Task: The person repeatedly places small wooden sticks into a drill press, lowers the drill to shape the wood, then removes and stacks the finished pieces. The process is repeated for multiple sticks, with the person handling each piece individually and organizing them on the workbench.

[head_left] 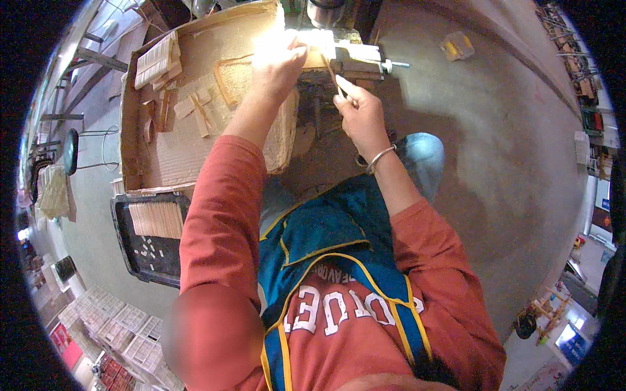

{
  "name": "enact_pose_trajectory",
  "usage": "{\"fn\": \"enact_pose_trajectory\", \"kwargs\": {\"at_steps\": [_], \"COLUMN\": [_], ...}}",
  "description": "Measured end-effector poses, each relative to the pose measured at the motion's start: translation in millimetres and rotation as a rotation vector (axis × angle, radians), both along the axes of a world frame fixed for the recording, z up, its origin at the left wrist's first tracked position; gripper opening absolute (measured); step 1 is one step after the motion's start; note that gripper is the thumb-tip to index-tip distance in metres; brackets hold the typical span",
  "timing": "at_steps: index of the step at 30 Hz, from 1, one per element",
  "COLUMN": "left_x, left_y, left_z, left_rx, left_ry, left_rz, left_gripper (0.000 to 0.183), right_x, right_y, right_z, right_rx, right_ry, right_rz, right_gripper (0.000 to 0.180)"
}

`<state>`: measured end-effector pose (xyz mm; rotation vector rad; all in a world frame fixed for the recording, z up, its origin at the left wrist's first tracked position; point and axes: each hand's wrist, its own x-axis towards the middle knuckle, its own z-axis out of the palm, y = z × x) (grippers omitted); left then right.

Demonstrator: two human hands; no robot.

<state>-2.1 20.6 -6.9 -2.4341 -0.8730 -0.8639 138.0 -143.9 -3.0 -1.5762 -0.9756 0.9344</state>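
Note:
My right hand (359,105) grips a thin wooden strip (329,69), whose far end reaches a brightly lit fixture (357,51) on the machine. My left hand (281,61) is beside the fixture at the top, its fingers bent near a small wooden piece (314,59). Glare hides part of that hand, and I cannot tell whether it holds anything. A motor-like metal housing (325,12) stands just beyond the fixture. To the left, a shallow cardboard box (161,182) holds stacked wooden slats (155,61), loose flat wooden pieces (199,112) and a smaller tray of pale granules or dust (237,78).
A black plastic tray (128,259) with a row of wooden slats (155,219) and small pale pieces lies below the box. A round stool (71,151) stands at left. Stacked plastic crates (122,327) are at lower left. A threaded rod (401,64) juts rightward from the fixture.

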Motion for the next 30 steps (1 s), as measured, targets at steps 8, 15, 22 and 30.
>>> {"fn": "enact_pose_trajectory", "kwargs": {"at_steps": [8,15,22,30], "left_x": [-8.1,-2.4,-5.2,-15.0], "left_y": [-14.0,-12.4,-13.0,-23.2], "left_z": [3.7,-2.2,-6.1,1.8], "left_rx": [-0.137,-0.128,-0.113,-0.291], "left_ry": [-0.034,-0.007,0.028,-0.08], "left_rz": [-0.103,-0.031,-0.053,-0.083], "left_gripper": [0.011,0.015,0.014,0.011], "right_x": [-1.0,-1.9,-5.0,1.7], "right_y": [5.0,4.2,10.6,22.7], "right_z": [-9.2,-9.3,-3.6,6.1], "right_rx": [0.046,0.036,0.191,0.124], "right_ry": [-0.005,0.027,-0.247,-0.25], "right_rz": [-0.024,-0.037,-0.034,0.013], "right_gripper": [0.039,0.038,0.038,0.039]}}
